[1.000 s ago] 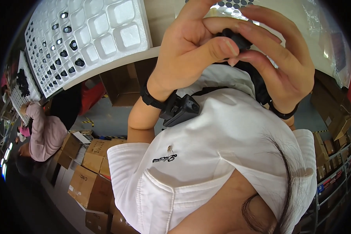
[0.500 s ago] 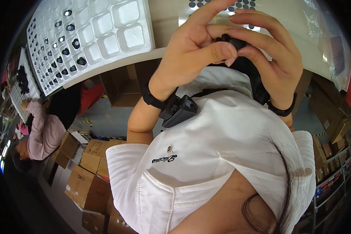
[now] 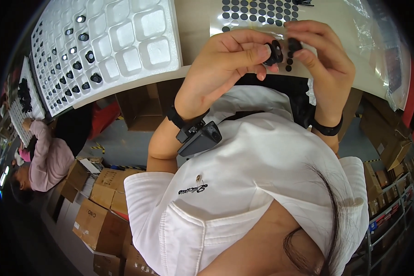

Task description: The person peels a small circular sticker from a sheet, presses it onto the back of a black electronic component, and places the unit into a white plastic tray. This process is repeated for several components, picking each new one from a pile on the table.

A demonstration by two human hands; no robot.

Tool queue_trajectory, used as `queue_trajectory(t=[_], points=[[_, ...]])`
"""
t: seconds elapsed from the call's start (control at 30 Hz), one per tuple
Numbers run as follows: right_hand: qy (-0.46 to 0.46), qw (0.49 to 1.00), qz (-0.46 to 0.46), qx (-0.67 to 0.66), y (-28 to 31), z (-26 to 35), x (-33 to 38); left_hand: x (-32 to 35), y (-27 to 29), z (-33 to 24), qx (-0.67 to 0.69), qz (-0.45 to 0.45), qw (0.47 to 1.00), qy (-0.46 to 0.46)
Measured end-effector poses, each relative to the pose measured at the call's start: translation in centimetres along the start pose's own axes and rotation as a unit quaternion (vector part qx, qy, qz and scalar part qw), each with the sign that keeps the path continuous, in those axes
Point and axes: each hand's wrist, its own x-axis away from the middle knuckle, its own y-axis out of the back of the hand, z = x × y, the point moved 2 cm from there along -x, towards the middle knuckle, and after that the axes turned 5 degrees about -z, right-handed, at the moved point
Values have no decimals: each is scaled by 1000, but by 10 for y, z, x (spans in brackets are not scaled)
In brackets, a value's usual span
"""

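Note:
My left hand (image 3: 225,64) is closed on a small black rounded part (image 3: 274,52), pinched between thumb and fingers above the table's near edge. Just right of it, my right hand (image 3: 329,64) has its thumb and fingers around a small black piece (image 3: 293,44), blurred and partly covered; its exact kind I cannot make out. The two black things are apart. Behind the hands lies a clear sheet of round black stickers (image 3: 253,10), in rows. To the left is a white foam tray (image 3: 175,43) with square pockets, several holding small black parts (image 3: 95,77).
A black clip-like object (image 3: 304,2) lies by the sheet's far edge. Clear plastic bags (image 3: 377,50) cover the table's right side. Cardboard boxes (image 3: 101,225) stand on the floor behind at left. A co-worker in a pink top (image 3: 50,161) sits at a tray further left.
My hands have drawn apart, each with a black piece, where both held one part together. My left fingers have folded in, and more of the sticker sheet shows.

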Motion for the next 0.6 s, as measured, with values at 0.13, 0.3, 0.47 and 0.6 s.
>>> queue_trajectory(t=[0.13, 0.3, 0.47, 0.6], points=[[-45, 990, -135, 24, 9, -1, -4, -5, 0, 2, -23, -48, 998, -25], [-98, 974, -199, 50, 4, 7, -12, -10, -1, 8, -42, -64, 996, -50], [-83, 967, -116, 211, 10, -16, 2, -11, -1, 8, -54, -61, 995, -60], [-90, 964, -91, 234, 11, -23, 5, -12, -4, 9, -57, -72, 993, -69]])
